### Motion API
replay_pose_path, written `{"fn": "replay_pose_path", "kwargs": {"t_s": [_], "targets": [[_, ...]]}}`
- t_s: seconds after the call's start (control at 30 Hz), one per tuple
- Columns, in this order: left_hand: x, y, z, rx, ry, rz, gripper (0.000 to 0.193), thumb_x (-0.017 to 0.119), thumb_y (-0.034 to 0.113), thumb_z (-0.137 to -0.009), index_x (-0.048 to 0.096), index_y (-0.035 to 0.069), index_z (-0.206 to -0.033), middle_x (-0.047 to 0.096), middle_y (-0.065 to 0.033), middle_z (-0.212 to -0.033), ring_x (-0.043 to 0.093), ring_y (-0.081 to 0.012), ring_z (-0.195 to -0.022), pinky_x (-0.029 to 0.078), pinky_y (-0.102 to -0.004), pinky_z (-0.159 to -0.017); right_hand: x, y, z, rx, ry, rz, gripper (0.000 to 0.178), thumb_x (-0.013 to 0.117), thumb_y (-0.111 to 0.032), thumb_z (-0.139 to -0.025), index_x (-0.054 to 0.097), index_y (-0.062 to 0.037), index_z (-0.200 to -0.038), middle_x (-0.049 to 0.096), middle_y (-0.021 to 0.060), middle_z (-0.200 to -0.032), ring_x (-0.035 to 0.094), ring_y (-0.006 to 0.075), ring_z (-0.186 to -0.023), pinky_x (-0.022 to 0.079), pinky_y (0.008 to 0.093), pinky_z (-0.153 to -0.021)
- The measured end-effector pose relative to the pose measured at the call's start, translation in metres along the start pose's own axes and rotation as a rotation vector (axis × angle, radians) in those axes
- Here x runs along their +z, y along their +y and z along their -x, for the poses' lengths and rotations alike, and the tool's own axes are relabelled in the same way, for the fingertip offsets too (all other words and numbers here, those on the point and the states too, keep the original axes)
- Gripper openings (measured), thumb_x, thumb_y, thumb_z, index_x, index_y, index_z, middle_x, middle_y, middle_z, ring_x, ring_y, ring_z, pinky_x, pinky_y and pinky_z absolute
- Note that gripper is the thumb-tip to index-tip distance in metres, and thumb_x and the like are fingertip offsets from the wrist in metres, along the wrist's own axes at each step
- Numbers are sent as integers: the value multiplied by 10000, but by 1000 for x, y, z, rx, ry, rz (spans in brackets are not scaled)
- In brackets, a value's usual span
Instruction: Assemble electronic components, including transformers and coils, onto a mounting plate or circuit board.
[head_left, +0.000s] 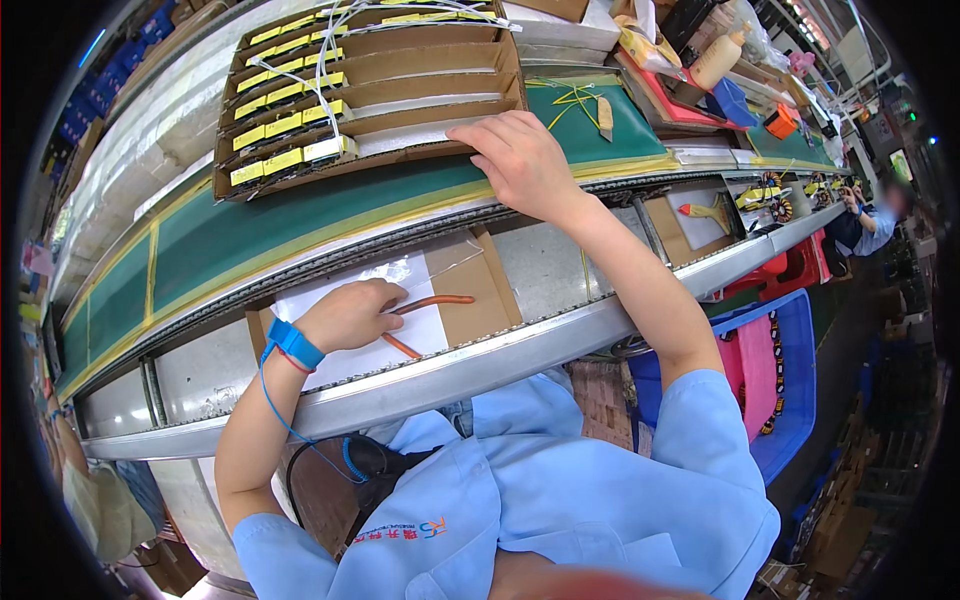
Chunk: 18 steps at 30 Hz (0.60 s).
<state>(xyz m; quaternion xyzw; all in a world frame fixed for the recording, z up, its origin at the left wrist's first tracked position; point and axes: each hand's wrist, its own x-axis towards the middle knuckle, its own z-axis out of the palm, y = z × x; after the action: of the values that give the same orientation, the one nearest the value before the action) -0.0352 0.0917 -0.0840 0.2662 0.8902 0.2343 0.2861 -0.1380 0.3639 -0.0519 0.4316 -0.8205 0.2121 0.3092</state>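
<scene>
My left hand [350, 314], with a blue band round its wrist, is closed over a pair of pliers [440, 300] above a white sheet [415, 270]. Two orange handles stick out to the right, spread apart; the tool's jaws are hidden under the hand. Farther up, my right hand [527, 165] grips the near right corner of a cardboard box [425, 142], fingers bent over its wall. Cardboard dividers split the box into rows. Yellow-labelled blocks [285, 160] fill its left part, and white cables [322, 75] lie across them.
The box rests on a green conveyor belt [220, 235]. A metal rail [450, 365] runs along the near edge. Yellow-green wires [570, 98] and a tan-handled tool [605, 118] lie right of the box. A brush [708, 212] and blue crate [795, 380] are farther right; a person [875, 225] sits beyond.
</scene>
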Motion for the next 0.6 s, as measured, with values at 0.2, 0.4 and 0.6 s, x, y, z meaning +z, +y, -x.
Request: {"fn": "replay_pose_path", "kwargs": {"t_s": [0.2, 0.4, 0.6], "targets": [[-1, 0, -1, -13, -12, -1, 396, 641, 228, -865, 620, 4, -1191, 647, -209, -1096, 612, -364, -1021, 480, -401, -911, 0, 0, 0, -1, 1, 7, 416, 662, 10, -725, 618, -84, -1128, 644, 87, -954, 613, 283, -914, 455, 398, -849], [0, -2, 0, -17, -19, -5, 418, 650, 225, -857, 611, 3, -1208, 646, -206, -1112, 612, -360, -1029, 478, -397, -922, 2, 0, -1, -4, 6, -1, 411, 662, 8, -725, 617, -83, -1123, 645, 85, -953, 612, 286, -912, 457, 397, -847], [1, -4, -3, -3, -19, -15, 416, 664, 224, -846, 609, 9, -1198, 639, -203, -1121, 603, -358, -1048, 475, -403, -922, -2, 1, 0, -10, 0, 14, 399, 660, 9, -737, 614, -84, -1123, 644, 81, -963, 611, 281, -924, 452, 395, -865]]}}
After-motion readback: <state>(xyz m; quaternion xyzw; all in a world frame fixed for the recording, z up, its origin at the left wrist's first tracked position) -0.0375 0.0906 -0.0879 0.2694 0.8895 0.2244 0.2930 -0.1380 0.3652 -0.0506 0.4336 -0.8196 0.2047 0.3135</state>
